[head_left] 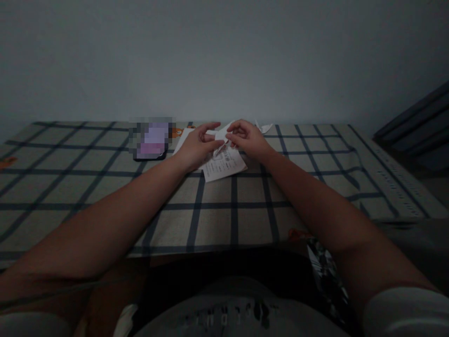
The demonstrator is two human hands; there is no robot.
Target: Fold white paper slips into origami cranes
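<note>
Between my hands is a small white piece of paper (222, 135), which looks folded. My right hand (248, 140) pinches its right side between thumb and fingertips. On the other side, my left hand (198, 146) has its thumb and curled fingers at the paper's left edge, with the index finger raised a little. Under the hands lies a printed sheet of paper (226, 168) with dark lettering, partly covered by them. Another white sheet (180, 140) shows behind my left wrist. A crumpled scrap of white paper (265, 128) lies just beyond my right hand.
A phone (153, 140) with a blurred lilac screen lies left of my left hand. The checked tablecloth (231, 210) covers the table, whose far edge meets a pale wall (224, 61). Dark slatted furniture (417, 121) stands at the right.
</note>
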